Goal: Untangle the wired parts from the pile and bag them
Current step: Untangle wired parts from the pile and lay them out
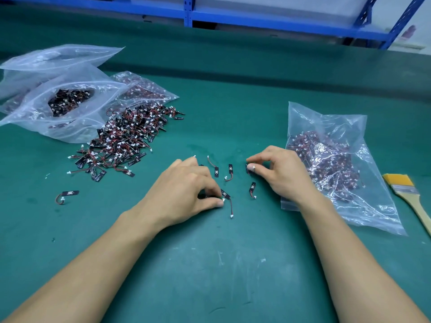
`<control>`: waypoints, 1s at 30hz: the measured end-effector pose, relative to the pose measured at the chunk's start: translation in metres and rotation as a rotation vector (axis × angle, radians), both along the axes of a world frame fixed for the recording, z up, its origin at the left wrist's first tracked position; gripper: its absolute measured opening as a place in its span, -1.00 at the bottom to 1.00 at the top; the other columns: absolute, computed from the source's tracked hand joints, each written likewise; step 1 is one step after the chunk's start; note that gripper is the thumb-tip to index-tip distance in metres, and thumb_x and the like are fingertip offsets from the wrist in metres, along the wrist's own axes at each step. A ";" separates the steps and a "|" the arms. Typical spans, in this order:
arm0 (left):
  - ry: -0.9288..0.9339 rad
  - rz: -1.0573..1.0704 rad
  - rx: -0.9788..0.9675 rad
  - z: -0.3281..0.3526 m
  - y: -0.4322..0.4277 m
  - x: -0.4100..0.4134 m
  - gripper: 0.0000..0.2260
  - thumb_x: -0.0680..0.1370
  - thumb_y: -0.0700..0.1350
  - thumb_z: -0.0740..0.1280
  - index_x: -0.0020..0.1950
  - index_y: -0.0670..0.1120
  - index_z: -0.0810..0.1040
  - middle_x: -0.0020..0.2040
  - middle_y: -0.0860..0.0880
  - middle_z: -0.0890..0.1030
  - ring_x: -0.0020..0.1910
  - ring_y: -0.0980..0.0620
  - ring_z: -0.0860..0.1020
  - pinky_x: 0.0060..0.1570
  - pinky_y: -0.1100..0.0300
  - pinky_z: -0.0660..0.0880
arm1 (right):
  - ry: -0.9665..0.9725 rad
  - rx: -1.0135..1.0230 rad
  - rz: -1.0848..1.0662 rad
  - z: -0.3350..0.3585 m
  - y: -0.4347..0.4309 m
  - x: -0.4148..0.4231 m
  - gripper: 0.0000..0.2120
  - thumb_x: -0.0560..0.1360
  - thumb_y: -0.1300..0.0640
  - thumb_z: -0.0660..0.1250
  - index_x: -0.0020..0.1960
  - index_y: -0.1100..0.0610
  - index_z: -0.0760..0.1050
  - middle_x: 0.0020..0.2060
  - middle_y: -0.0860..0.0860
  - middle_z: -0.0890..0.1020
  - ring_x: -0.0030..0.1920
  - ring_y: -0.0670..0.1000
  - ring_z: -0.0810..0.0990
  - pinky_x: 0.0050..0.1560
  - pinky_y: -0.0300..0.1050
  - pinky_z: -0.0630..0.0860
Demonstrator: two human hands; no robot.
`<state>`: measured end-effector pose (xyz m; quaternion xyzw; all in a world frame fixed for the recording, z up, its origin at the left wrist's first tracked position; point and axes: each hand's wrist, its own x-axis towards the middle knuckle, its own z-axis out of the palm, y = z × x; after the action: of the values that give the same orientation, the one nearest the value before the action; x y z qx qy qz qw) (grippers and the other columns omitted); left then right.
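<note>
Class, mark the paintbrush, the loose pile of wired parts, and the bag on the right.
paintbrush (399,181): head view, on the yellow bristles.
pile of wired parts (126,138): head view, middle of the heap.
bag on the right (326,123): head view, bare plastic near its top.

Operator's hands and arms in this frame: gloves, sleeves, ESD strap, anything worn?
Nothing worn that shows. The left hand and right hand are bare, with no gloves or finger cots. The left forearm and right forearm are bare down to the frame's bottom edge, so no sleeves are in view. No watch, ring, bracelet or wrist strap is visible.
</note>
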<state>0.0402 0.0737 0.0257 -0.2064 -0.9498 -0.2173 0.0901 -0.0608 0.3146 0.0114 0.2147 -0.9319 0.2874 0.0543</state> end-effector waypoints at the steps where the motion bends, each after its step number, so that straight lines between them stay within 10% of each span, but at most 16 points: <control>1: -0.012 -0.023 -0.010 -0.001 0.000 0.000 -0.88 0.48 0.18 0.45 -0.05 0.19 0.70 -0.23 0.18 0.55 -0.15 0.12 0.34 -0.14 0.17 0.23 | -0.007 0.032 0.020 0.000 -0.001 -0.001 -0.89 0.51 -0.07 0.45 0.02 -0.14 0.69 -0.14 -0.20 0.59 -0.24 -0.30 0.44 -0.09 -0.05 0.49; 11: 0.040 -0.174 0.046 -0.001 -0.015 0.000 -0.91 0.50 0.01 0.49 -0.01 0.15 0.73 -0.16 0.19 0.64 -0.16 0.07 0.45 -0.16 -0.04 0.44 | -0.004 0.031 0.071 -0.001 -0.010 0.000 -0.87 0.48 -0.10 0.48 0.00 -0.11 0.70 -0.15 -0.16 0.62 -0.25 -0.29 0.45 -0.07 -0.02 0.51; 19: 0.158 0.508 0.265 -0.001 -0.054 -0.020 -0.95 0.50 -0.07 0.46 -0.06 0.07 0.68 -0.21 0.20 0.63 -0.04 -0.01 0.57 0.06 0.06 0.47 | -0.056 -0.008 0.067 0.001 -0.001 0.001 -0.90 0.46 0.04 0.51 -0.03 -0.09 0.70 -0.19 -0.20 0.62 -0.25 -0.37 0.48 -0.13 -0.11 0.45; 30: -0.079 0.529 0.182 -0.012 -0.057 -0.028 -0.96 0.46 0.01 0.49 -0.13 0.15 0.68 -0.33 0.24 0.61 -0.21 0.19 0.56 -0.12 0.14 0.50 | -0.044 -0.029 0.095 0.000 -0.008 0.008 -0.95 0.47 -0.02 0.51 -0.07 -0.10 0.71 -0.18 -0.16 0.61 -0.24 -0.33 0.49 -0.17 -0.12 0.42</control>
<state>0.0126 0.0168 0.0140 0.0659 -0.9500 -0.2786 0.1249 -0.0532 0.3061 0.0115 0.2515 -0.9173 0.3078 0.0230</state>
